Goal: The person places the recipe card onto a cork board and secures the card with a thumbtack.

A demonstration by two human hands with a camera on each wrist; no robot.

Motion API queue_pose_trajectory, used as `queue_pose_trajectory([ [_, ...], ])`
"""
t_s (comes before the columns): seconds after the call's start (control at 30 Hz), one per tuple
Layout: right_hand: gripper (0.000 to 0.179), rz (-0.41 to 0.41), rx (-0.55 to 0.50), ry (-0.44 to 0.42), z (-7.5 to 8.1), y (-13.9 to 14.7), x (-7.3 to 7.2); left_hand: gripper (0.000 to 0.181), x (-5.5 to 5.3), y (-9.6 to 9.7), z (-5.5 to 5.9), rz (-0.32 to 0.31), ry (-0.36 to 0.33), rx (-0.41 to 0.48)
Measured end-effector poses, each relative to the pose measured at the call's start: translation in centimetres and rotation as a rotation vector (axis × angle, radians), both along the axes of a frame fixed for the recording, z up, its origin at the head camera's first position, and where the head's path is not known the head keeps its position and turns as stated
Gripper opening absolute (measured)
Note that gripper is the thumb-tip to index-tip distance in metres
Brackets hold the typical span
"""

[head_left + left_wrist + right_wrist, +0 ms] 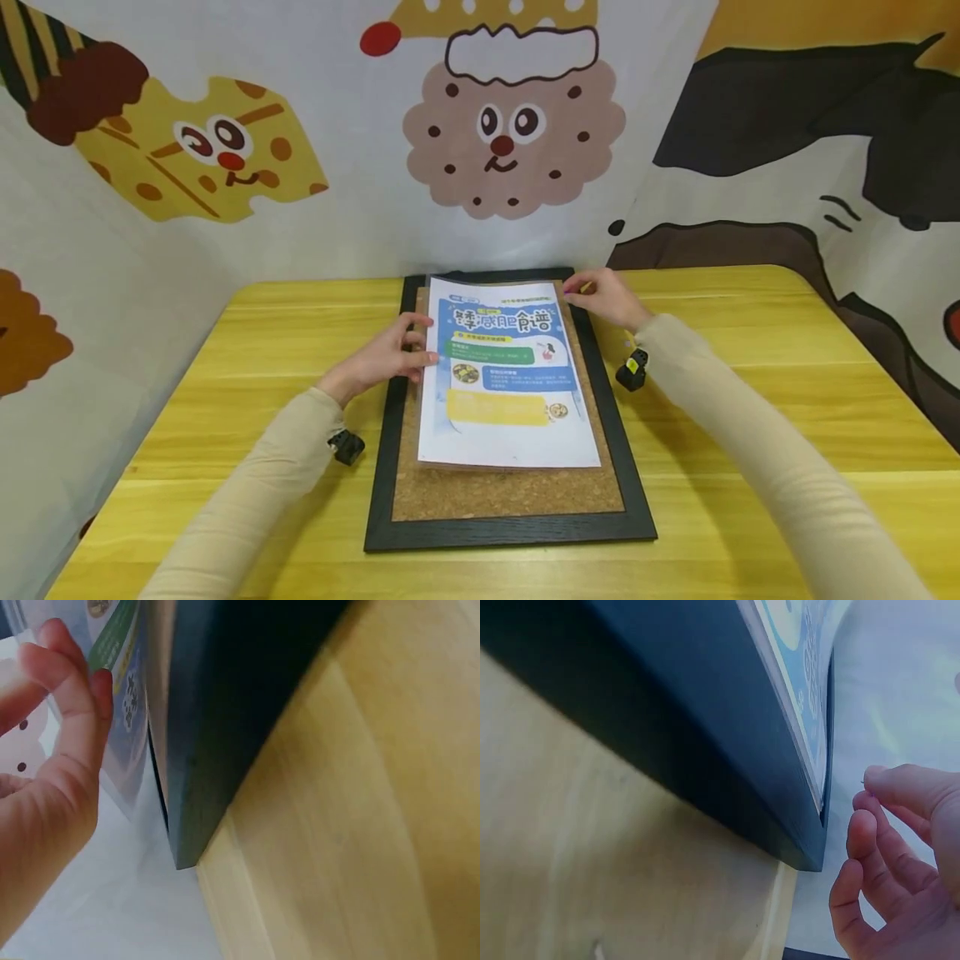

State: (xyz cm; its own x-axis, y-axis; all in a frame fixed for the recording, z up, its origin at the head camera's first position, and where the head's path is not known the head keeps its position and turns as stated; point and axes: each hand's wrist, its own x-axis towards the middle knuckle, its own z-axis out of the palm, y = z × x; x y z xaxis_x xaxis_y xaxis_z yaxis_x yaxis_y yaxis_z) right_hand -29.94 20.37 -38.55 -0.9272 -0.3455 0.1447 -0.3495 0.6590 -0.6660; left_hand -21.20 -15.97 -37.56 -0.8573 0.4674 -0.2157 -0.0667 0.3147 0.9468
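Head view shows a plastic-covered poster [510,442] on a black-framed corkboard [510,497] on the desk [300,325], the right hand [609,300] pinching a purple pushpin [567,292] near its upper right corner. The left hand [386,358] has bent fingers at its left edge, gripping or only touching, I cannot tell. Slack there could let the poster skew as the pin presses.

black-framed cork board [510,498] lay flat. sheet [517,446] in clear plastic, printed blue, green and yellow, was face up over the cork, bare strip below. tiny purple pin [567,292] was near sheet's top right corner.
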Motion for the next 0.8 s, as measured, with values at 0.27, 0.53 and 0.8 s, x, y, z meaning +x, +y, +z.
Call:
queue_pose_trajectory([
  [0.27,0.020,-0.053,0.005,-0.040,-0.1,-1.1,-0.8,0.063,-0.2,-0.3,-1.1,-0.081,0.020,-0.084],
  [0.53,0.021,-0.041,0.023,-0.085,-0.4,-1.5,-1.6,0.070,0.3,-0.5,-1.1,-0.147,0.039,-0.174],
  [0.8,0.017,-0.023,0.006,-0.058,-0.3,-1.8,-1.9,0.060,0.4,-0.5,-0.1,-0.204,0.191,-0.429],
])
